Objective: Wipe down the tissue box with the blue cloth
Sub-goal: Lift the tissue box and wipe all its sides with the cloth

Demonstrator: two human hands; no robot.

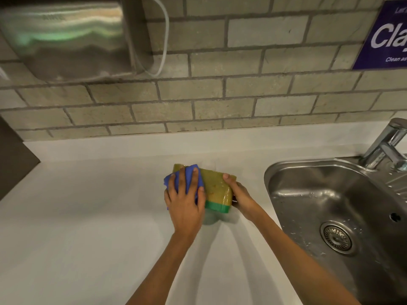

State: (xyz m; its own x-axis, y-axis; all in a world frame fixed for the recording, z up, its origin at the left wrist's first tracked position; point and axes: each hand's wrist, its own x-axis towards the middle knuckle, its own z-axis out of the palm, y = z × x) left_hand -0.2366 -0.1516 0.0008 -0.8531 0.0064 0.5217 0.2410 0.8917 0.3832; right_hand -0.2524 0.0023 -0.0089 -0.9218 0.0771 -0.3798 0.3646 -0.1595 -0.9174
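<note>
A yellow-olive tissue box (217, 188) with a green band along its near edge sits on the white counter (88, 216), just left of the sink. The blue cloth (189, 179) lies over the box's left part. My left hand (186, 199) presses flat on the cloth with fingers spread, covering much of it. My right hand (239, 194) grips the box's right end, thumb on top near the far corner.
A steel sink (330, 205) with a drain and a chrome tap (387, 144) is at the right. A brick-tiled wall (220, 95) stands behind, with a steel dispenser (66, 38) at upper left and a purple sign (387, 36) at upper right.
</note>
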